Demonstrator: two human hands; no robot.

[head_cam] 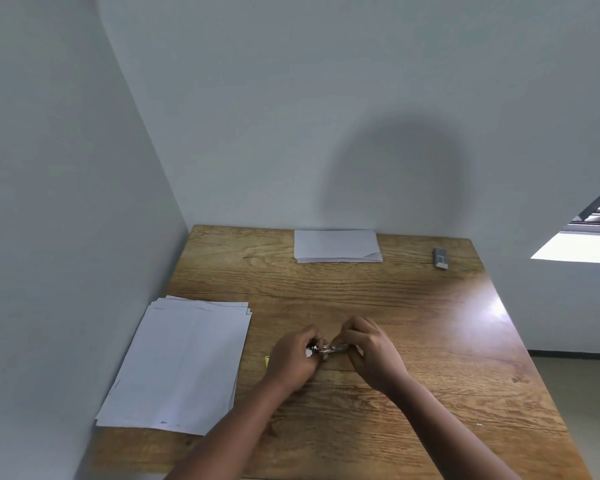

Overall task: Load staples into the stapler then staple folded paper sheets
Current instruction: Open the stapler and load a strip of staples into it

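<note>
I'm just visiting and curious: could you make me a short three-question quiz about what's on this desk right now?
1. True or false: both hands grip the small metal stapler at once.
2. Which lies nearest the far wall? A) the loose stack of flat white sheets B) the folded white paper C) the stapler
3. Fill in: the small grey box sits near the wooden table's far ____ corner.

Key: 1 true, the left hand and the right hand each hold an end. 2 B. 3 right.
</note>
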